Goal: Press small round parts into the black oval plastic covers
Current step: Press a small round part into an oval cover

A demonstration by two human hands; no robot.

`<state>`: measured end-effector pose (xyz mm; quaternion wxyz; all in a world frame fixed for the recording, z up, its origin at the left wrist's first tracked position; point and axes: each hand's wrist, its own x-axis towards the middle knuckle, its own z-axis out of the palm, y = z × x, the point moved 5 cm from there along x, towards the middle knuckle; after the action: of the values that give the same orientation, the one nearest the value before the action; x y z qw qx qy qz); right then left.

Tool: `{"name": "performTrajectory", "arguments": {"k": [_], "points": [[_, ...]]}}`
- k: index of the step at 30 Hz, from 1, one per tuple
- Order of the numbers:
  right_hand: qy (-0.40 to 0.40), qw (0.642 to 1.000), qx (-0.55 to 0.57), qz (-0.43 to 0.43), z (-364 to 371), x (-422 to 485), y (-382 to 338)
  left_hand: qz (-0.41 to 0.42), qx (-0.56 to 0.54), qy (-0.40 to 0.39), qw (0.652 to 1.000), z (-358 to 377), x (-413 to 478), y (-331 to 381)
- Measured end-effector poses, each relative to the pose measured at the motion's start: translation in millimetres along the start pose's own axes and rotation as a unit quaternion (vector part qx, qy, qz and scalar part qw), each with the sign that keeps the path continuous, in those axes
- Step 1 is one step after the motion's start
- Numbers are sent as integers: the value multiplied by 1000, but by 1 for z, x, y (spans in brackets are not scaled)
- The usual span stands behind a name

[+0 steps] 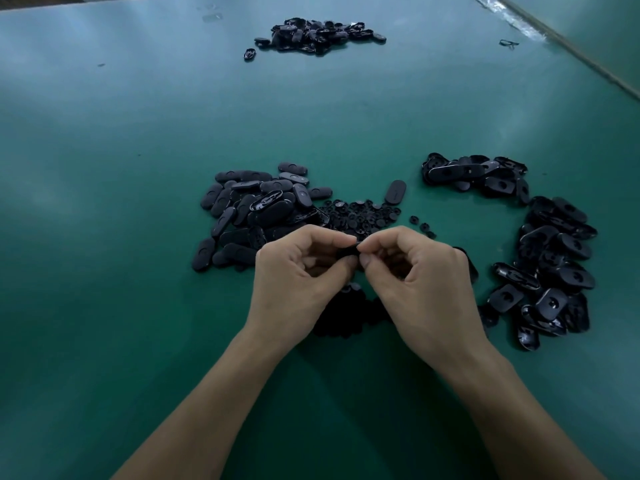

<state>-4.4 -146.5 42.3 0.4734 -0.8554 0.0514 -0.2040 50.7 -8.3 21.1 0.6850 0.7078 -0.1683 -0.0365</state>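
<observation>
Two-hand pinch: left hand [301, 275] and right hand [419, 271] grip one black oval cover [347, 252] between them.
Cover mostly hidden, long axis unclear; small round parts pile [360, 216] sits just beyond the grip, equally near both hands.

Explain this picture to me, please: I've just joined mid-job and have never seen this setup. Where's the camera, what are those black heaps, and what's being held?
There is no machine here: a person works with two bare hands. The one picture comes from a camera worn on the person's head, looking forward and down. The left hand and right hand meet fingertip to fingertip and pinch a small black piece; it is mostly hidden, so I cannot tell exactly what it is. On the green table lie a heap of black oval plastic covers on the left, a heap of small round black parts just beyond the hands, a second heap of covers along the right, and another dark heap far off.
</observation>
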Motion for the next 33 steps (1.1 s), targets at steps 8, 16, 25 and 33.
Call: {"name": "performTrajectory", "arguments": {"k": [8, 16, 25, 33], "points": [[20, 1000, 2, -4, 1, -2, -1, -1, 4, -10, 1000, 1, 0, -1], [6, 1000, 10, -15, -3, -1, -3, 9, 4, 2, 1000, 0, 1, -1], [41, 999, -11, -20, -9, 1, 0, 7, 2, -1, 1000, 2, 0, -1], [-35, 999, 33, 19, -6, 6, 12, -21, -62, -20, 998, -2, 1, -2]]}}
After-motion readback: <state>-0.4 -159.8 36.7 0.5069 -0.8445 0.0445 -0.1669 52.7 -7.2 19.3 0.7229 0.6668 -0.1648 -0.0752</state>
